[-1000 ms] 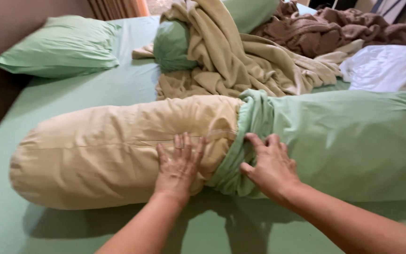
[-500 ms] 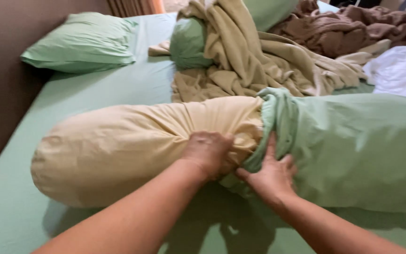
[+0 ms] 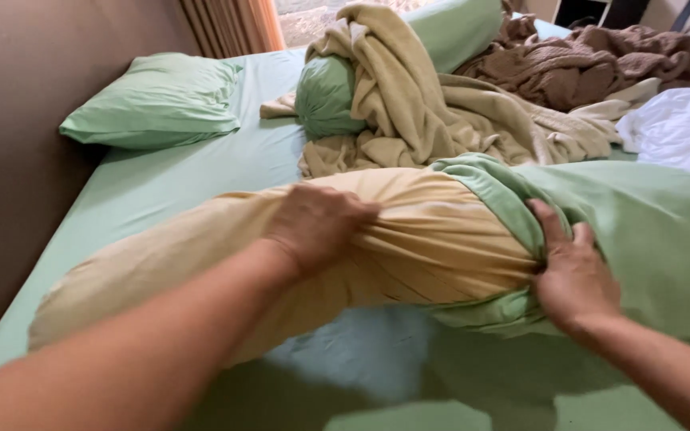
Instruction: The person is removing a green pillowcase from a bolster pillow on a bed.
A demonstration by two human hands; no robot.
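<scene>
Since half a second ago both hands have slid rightward and the long cream-yellow fabric bolster (image 3: 409, 239) is lifted off the light green bedsheet (image 3: 161, 183) at its middle. Left to right — a green pillow (image 3: 157, 100) lies by the headboard; left hand (image 3: 317, 223), fingers curled, grips bolster fabric; right hand (image 3: 573, 275) clutches the bunched edge of the green fabric cover (image 3: 640, 231), which covers the bolster's right part; an olive blanket (image 3: 417, 104) is heaped behind.

The bolster (image 3: 409, 239) has risen off the sheet, both hands having shifted apart along it.
</scene>
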